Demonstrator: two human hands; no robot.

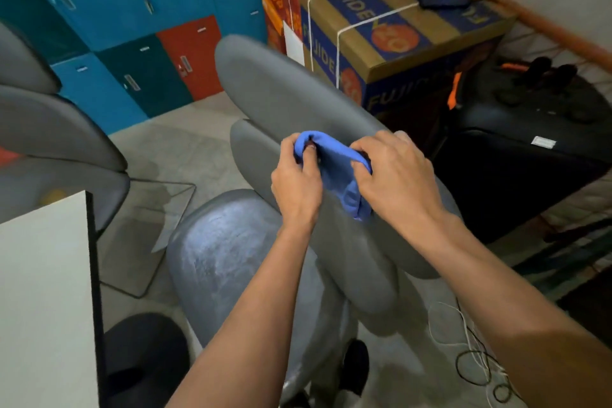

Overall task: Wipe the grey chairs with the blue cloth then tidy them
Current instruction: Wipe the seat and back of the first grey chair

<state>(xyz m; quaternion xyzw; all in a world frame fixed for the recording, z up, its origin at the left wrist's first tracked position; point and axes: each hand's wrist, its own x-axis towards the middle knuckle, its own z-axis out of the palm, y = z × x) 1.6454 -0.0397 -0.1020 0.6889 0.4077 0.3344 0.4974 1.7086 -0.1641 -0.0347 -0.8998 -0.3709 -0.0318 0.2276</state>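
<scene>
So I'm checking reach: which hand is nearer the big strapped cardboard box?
Right. The right hand grips the blue cloth on the side toward the cardboard box; the left hand holds the cloth's other end, farther from the box.

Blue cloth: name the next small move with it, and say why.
Probably press the blue cloth flat against the grey chair backrest and start a wiping stroke. Both the left hand and the right hand grip it bunched just above the backrest, so it seems ready.

Blue cloth [334,169]; grey chairs [298,103]; blue, teal, red lockers [132,10]
</scene>
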